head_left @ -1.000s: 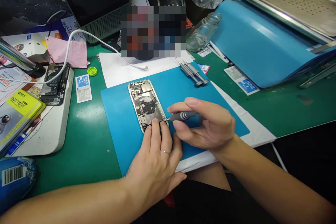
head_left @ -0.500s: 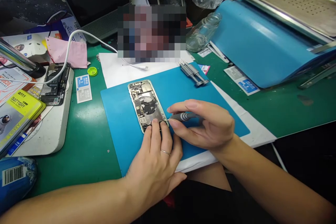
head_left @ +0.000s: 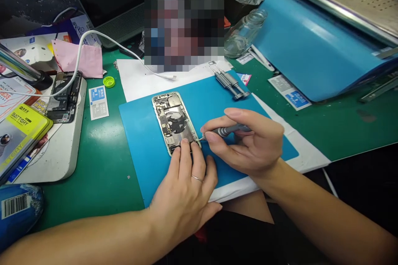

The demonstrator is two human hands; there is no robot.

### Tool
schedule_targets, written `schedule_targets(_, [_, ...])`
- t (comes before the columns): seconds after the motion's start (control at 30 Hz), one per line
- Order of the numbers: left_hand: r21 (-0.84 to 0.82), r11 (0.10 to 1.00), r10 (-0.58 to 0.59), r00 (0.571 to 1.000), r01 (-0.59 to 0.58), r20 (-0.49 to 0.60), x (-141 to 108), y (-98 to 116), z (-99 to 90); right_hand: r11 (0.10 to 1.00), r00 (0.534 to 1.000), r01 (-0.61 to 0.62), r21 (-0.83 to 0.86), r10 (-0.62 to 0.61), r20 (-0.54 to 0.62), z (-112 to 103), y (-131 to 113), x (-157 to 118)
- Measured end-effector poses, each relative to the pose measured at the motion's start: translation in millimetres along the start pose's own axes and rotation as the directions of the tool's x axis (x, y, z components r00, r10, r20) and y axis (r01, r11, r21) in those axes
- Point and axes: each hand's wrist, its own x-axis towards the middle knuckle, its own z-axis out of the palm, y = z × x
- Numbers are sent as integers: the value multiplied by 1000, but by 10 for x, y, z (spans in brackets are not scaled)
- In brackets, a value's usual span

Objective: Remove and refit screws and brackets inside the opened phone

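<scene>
An opened smartphone (head_left: 177, 118), its circuit board and inner metal showing, lies on a blue mat (head_left: 137, 140). My left hand (head_left: 189, 178), with a ring on one finger, rests its stretched fingertips on the phone's lower end and hides part of it. Between the thumb and fingers of my right hand (head_left: 251, 143) is a thin grey screwdriver (head_left: 225, 131), held at a low slant. Its tip is at the phone's lower right edge; whether it sits in a screw I cannot tell. Several more screwdrivers (head_left: 230, 85) lie together at the mat's far edge.
Left, a second opened phone (head_left: 64, 97) and a yellow battery box (head_left: 26, 130) lie on a white stand (head_left: 70, 153). A white cable (head_left: 105, 39) arches over the table. A glass jar (head_left: 244, 35) and a large blue sheet (head_left: 304, 45) are at the back right.
The screwdriver's handle and my right hand have shifted slightly right and up, with the tip still at the phone's edge. My left hand stays on the phone. The view has tilted slightly.
</scene>
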Motion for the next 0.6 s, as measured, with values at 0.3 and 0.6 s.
schedule_targets(0.3, [-1, 1000, 4, 1000, -4, -7, -1, -9, 11, 1000, 998, 20, -10, -21, -59, 1, 2, -13])
schedule_targets(0.6, [11, 1000, 5, 1000, -5, 11, -3, -5, -8, 1000, 1000, 23, 13, -23, -22, 4, 11, -6])
